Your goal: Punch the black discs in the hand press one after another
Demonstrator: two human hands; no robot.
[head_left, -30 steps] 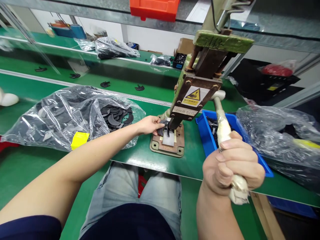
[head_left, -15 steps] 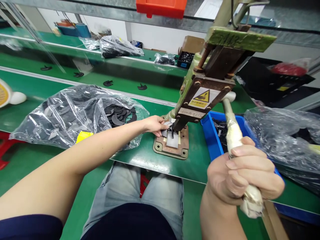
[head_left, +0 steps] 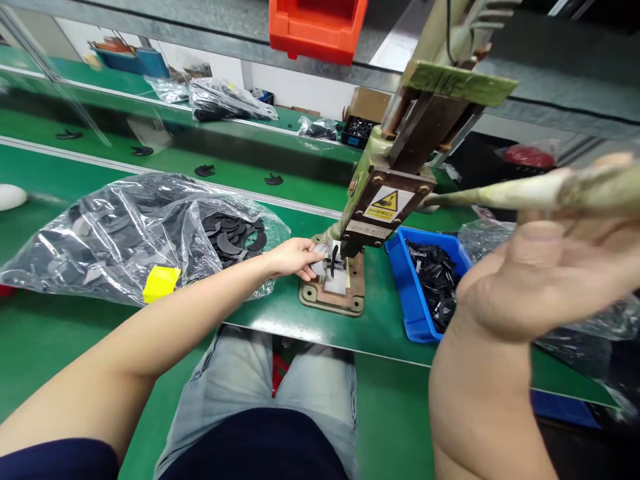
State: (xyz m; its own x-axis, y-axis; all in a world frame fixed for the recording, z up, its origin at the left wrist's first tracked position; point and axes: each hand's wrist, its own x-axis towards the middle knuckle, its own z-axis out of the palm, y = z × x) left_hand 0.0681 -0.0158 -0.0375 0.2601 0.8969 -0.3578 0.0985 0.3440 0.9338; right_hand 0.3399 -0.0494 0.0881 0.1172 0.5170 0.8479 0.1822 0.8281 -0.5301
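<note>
A green hand press (head_left: 387, 170) stands on a rusty base plate (head_left: 333, 297) at the bench's front. My left hand (head_left: 293, 257) reaches to the base, its fingers pinched on a small black part (head_left: 331, 261) under the press head. My right hand (head_left: 550, 273) is raised close to the camera and blurred, wrapped round the press's taped lever handle (head_left: 525, 190), which now lies nearly level.
A clear bag of black curved parts (head_left: 135, 233) with a yellow label lies left of the press. A blue bin (head_left: 415, 300) of black pieces sits right of it, another plastic bag (head_left: 600, 320) beyond. Single black parts ride the green conveyor (head_left: 150, 160) behind. An orange bin (head_left: 315, 27) hangs overhead.
My right hand has swung the lever handle up from low and near-vertical to nearly level by my head. My left hand stays at the press base on the black part.
</note>
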